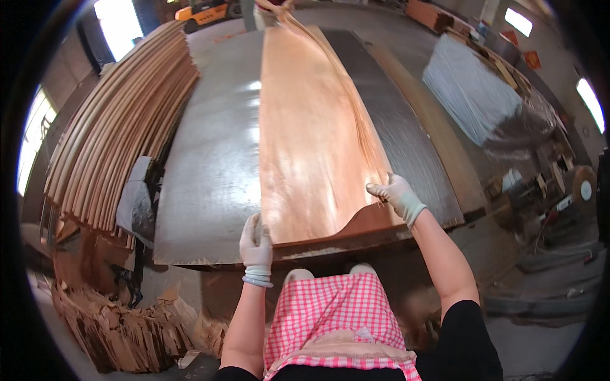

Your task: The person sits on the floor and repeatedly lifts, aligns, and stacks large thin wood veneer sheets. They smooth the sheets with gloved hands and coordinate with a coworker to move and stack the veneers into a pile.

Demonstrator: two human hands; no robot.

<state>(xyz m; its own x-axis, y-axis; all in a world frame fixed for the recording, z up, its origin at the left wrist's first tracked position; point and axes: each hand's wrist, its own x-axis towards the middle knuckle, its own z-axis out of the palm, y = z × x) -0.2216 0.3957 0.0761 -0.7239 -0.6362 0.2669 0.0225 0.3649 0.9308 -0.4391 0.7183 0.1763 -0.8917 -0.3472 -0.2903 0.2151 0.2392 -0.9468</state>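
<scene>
A long, thin sheet of reddish wood veneer (311, 140) lies lengthwise on a dark, shiny flat panel (210, 159). My right hand (401, 197), in a white knit glove, pinches the sheet's right edge near its close corner. That corner is raised and the near edge curves up in a wave. At the near left corner is my left hand (256, 247), gloved too, its fingers stretched along the sheet's left edge. At the far end, another person's hands (274, 6) hold the veneer, which is gathered into a fold there.
A tall stack of curved veneer sheets (121, 127) stands to the left. Below it lies a pile of broken veneer scraps (121, 330). On the right are a plastic-wrapped stack (470, 89) and machinery (546, 190). An orange vehicle (206, 13) is at the back.
</scene>
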